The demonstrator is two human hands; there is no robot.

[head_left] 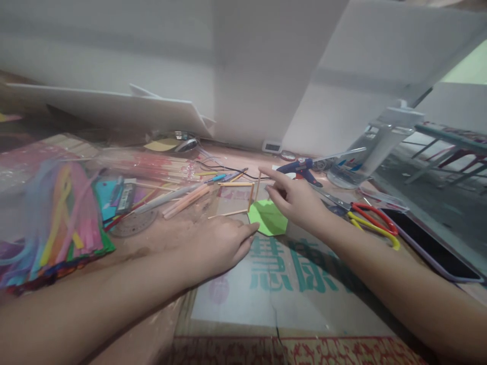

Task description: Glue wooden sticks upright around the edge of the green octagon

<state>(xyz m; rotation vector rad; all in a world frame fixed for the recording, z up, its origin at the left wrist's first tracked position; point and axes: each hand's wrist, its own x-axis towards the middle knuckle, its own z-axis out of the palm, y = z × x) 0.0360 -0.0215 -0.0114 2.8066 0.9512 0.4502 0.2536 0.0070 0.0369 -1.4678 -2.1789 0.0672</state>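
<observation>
A bright green hexagonal piece (268,223) lies flat on a printed board, in front of me. My left hand (222,241) rests beside it, fingers closed together, with a fingertip on its left edge. Above the far side of the hexagon is my right hand (292,195). Its index finger is stretched to the top of a thin upright wooden stick (258,186), while the other fingers curl. A second short stick (251,197) stands at the hexagon's left corner. Another stick (232,213) lies flat beyond my left hand.
On the left are pipe cleaners (64,218), a clear protractor (135,224) and bagged sticks (152,165). A blue glue gun (294,166), red-and-yellow-handled scissors (375,218), a phone (429,246) and a clear jug (375,147) occupy the right. A white wall stands behind.
</observation>
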